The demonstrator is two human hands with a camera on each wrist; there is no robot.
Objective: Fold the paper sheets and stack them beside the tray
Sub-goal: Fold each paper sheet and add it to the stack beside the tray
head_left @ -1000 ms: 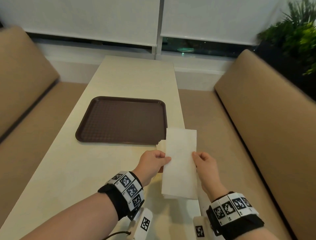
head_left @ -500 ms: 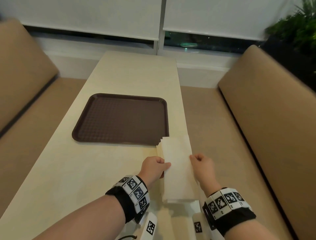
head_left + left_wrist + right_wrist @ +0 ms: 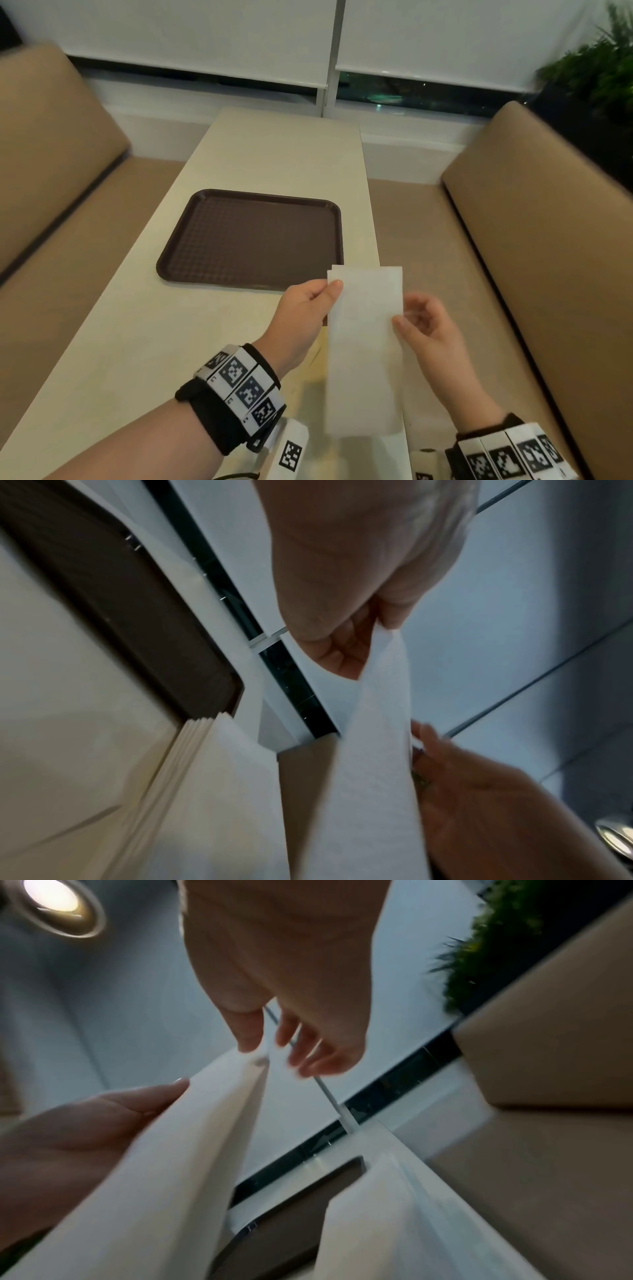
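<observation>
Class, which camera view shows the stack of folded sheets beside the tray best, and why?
The left wrist view: the stack of folded sheets shows its layered edges against the tray corner. The right wrist view shows it blurred. In the head view the held sheet, pinched by the left hand, covers nearly all of it.

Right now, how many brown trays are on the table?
1: the dark brown textured plastic tray lies on the cream table, beyond both hands, its near right corner beside the paper stack.
</observation>
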